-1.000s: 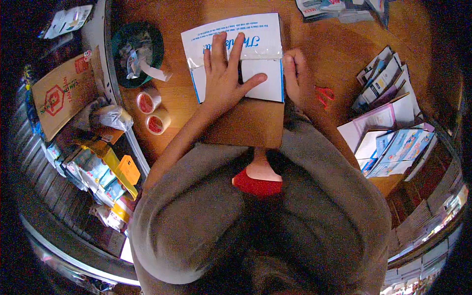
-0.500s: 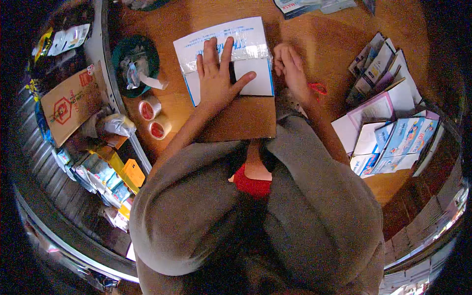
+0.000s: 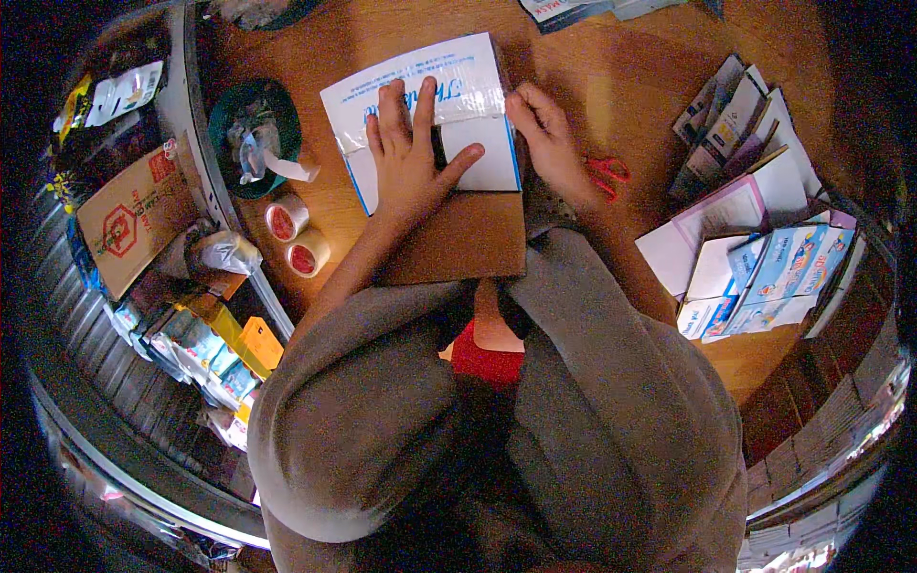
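A white box (image 3: 479,160) lies with brown cardboard (image 3: 463,237) at its near side. The left hand (image 3: 406,158) rests spread flat on it, grasping nothing; the right hand (image 3: 547,136) curls its fingers at the box's right edge, whether pinching it I cannot tell. Two tape rolls (image 3: 308,252) sit left of the box.

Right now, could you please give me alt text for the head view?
A person's left hand lies spread on a white, blue-edged carton, the right hand at its right edge. Two tape rolls sit to the left, red-handled scissors to the right, on a wooden surface.
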### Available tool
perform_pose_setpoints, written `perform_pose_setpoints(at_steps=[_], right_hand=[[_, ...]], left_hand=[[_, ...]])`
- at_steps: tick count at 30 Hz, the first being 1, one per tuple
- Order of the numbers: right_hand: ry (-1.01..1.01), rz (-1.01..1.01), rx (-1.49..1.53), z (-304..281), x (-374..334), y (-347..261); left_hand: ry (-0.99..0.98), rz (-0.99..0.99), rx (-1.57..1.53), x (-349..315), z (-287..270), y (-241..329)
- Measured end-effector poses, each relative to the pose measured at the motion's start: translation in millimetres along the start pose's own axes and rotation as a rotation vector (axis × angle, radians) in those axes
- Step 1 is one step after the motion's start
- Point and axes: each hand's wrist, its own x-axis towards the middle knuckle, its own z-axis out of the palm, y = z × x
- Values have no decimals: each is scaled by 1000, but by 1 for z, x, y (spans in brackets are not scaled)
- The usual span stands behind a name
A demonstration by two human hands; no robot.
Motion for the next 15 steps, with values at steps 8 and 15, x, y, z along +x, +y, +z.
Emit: perform_pose_setpoints(at_steps=[8,15], right_hand=[[64,4,113,-7,2,6],[-106,145,79,-20,0,5]], left_hand=[[24,-1,8,0,-3,2],[18,0,24,1,-1,3]])
